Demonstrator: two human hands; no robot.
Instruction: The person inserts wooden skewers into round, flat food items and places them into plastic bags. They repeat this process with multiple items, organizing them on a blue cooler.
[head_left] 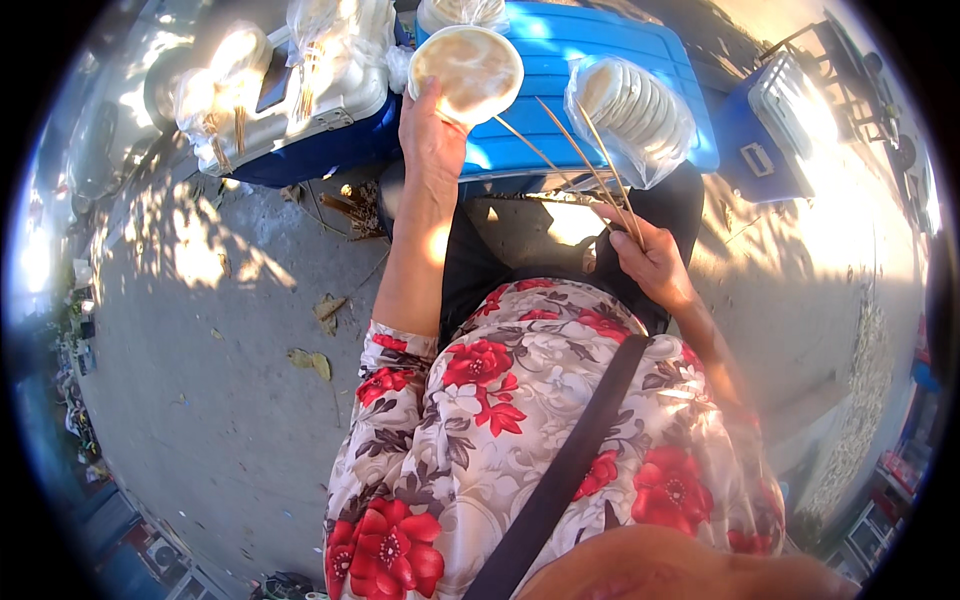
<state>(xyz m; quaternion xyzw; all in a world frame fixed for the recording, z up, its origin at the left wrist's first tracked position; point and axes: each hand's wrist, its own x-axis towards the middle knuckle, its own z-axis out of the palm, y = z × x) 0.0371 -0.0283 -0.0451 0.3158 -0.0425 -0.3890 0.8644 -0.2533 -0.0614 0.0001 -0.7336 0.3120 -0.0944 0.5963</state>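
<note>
The left hand (432, 125) is raised with the forearm stretched forward, fingers closed on the near rim of a round foam bowl (466, 70) held over the near left part of the blue cooler lid (570, 45). To keep it steady, the bowl is best kept level with the thumb pressing the rim. The right hand (650, 262) sits lower and nearer the body, wrist bent, pinching a few thin sticks (590, 165) that fan up toward a bagged stack of bowls (630, 115) lying at the lid's right edge; whether the tips touch the bag seems uncertain.
</note>
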